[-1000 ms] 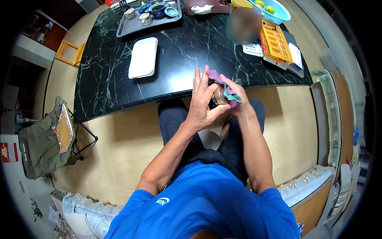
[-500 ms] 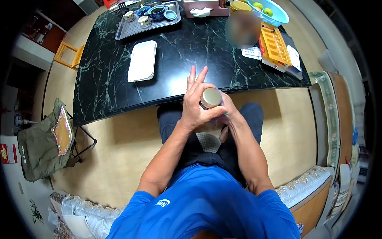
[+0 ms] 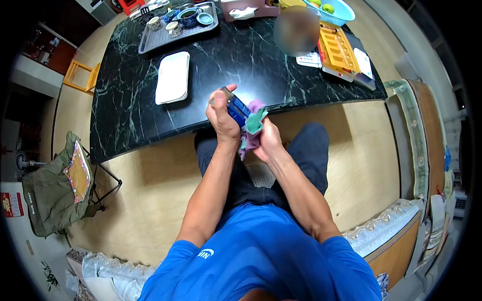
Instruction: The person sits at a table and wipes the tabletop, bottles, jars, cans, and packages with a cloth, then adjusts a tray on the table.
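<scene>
A bottle with blue sides (image 3: pixel 238 110) is tilted in front of me, near the table's front edge. My left hand (image 3: pixel 222 115) is wrapped round its lidded upper end. The purple and green cloth (image 3: pixel 255 122) lies bunched against the bottle's other end. My right hand (image 3: pixel 269 140) grips the cloth there, its fingers partly hidden behind it.
The dark marble table (image 3: pixel 130 100) bears a white lidded box (image 3: pixel 172 78), a grey tray (image 3: pixel 150 44) with cups and a teapot, a yellow organizer (image 3: pixel 340 49) and a blue basket (image 3: pixel 337 16) with green fruit. A green folding chair (image 3: pixel 50 200) stands at left.
Both hands have moved left with the bottle. It has turned from its round lid facing up to lying tilted, its blue side showing, and the cloth is more visible.
</scene>
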The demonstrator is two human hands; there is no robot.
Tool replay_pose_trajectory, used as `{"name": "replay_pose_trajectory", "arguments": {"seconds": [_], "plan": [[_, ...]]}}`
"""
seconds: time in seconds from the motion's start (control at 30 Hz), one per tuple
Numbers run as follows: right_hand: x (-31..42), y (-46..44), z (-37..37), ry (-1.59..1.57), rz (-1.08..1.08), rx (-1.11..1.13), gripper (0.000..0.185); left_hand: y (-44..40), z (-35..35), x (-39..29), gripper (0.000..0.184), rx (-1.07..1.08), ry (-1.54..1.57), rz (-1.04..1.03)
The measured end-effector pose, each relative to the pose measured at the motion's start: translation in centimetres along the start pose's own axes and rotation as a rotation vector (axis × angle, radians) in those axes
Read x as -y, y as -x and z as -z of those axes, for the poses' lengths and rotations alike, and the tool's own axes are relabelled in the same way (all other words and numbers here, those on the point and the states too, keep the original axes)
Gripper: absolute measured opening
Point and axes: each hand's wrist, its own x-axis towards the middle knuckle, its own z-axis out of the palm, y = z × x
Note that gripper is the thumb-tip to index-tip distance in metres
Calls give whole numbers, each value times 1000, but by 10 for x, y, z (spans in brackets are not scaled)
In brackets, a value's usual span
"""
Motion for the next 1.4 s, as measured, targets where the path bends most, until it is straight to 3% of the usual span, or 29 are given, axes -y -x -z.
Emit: {"name": "replay_pose_trajectory", "arguments": {"seconds": [0.03,0.13,0.3,0.43,0.5,0.57,0.63,0.7,0.77,0.83,0.9,0.97,1.0,1.03,1.07,1.17,1.23,1.4], "plan": [[-7,3,2,-3,-7,-5,36,0,-1,2,67,-3,-6,6],[-26,14,-2,165,215,89,34,-9,-6,10,58,-219,464,218],[-41,12,-1,245,275,55,37,-11,6,14,62,-167,433,302],[-39,9,2,41,168,61,37,-11,3,12,62,-131,533,306],[-40,7,9,-105,-27,47,37,-7,3,8,63,-142,336,142],[-28,9,-3,-245,-161,69,39,-5,9,3,60,-58,-20,-164],[-20,9,10,-415,-290,329,41,-1,10,-11,59,1,-223,-372],[-14,4,19,-448,-337,351,43,-1,21,-12,59,79,-305,-364],[4,15,8,-298,-408,308,41,-4,29,-18,61,124,-478,-496],[20,9,16,-299,-369,348,45,-10,36,-17,63,103,-467,-461],[57,7,1,-126,-151,99,44,-17,41,-15,64,39,-499,-457],[99,6,-22,85,147,194,42,-22,44,-14,68,27,-506,-379],[117,-19,-5,241,244,350,42,-28,44,-8,69,30,-565,-385],[127,-29,-10,450,369,327,43,-33,44,-4,71,36,-623,-389],[130,-40,-14,748,499,269,46,-37,42,0,73,45,-601,-310],[111,-84,9,1965,815,4,53,-49,33,15,75,22,-603,-327],[96,-99,26,2146,514,-94,63,-55,28,23,80,43,-616,-323],[71,-128,26,2225,623,-207,71,-71,13,36,90,38,-411,-220]]}}
